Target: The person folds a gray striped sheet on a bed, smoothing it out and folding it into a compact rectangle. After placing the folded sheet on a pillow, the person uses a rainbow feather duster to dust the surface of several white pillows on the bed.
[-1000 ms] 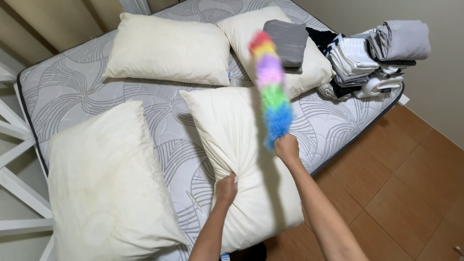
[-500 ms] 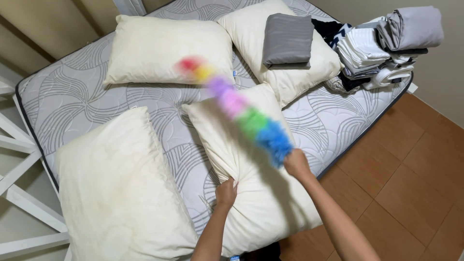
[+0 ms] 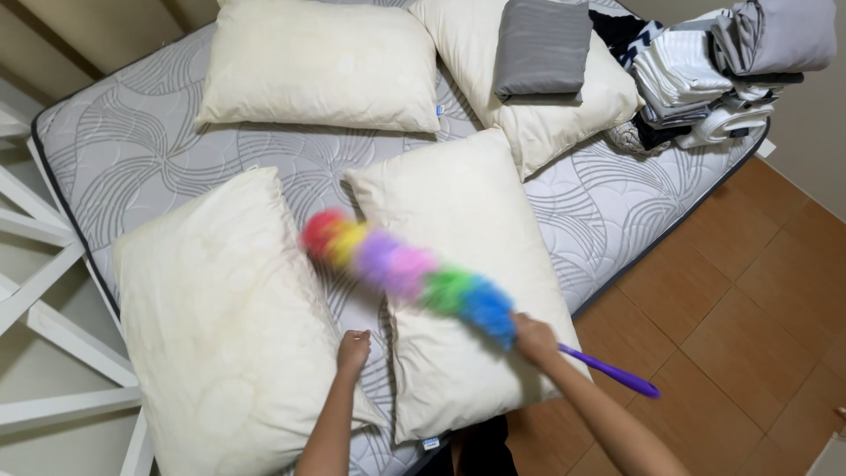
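My right hand (image 3: 535, 338) grips a rainbow feather duster (image 3: 405, 271) by its purple handle (image 3: 610, 371). The blurred fluffy head lies across the left side of a cream pillow (image 3: 467, 264) on the grey patterned mattress (image 3: 141, 150). My left hand (image 3: 353, 349) is closed at the near left edge of that pillow, in the gap beside a second cream pillow (image 3: 220, 326) to the left; whether it pinches the pillow I cannot tell.
Two more cream pillows (image 3: 322, 63) (image 3: 564, 119) lie at the far side, one under a folded grey sheet (image 3: 542, 46). Stacked folded laundry (image 3: 705, 75) fills the far right corner. A white bed frame (image 3: 35, 291) stands left; brown tiled floor (image 3: 731, 300) lies right.
The duster has swung from upright, down and to the left across the pillow. My left hand has slid left to the pillow's edge. The camera has come closer to the bed.
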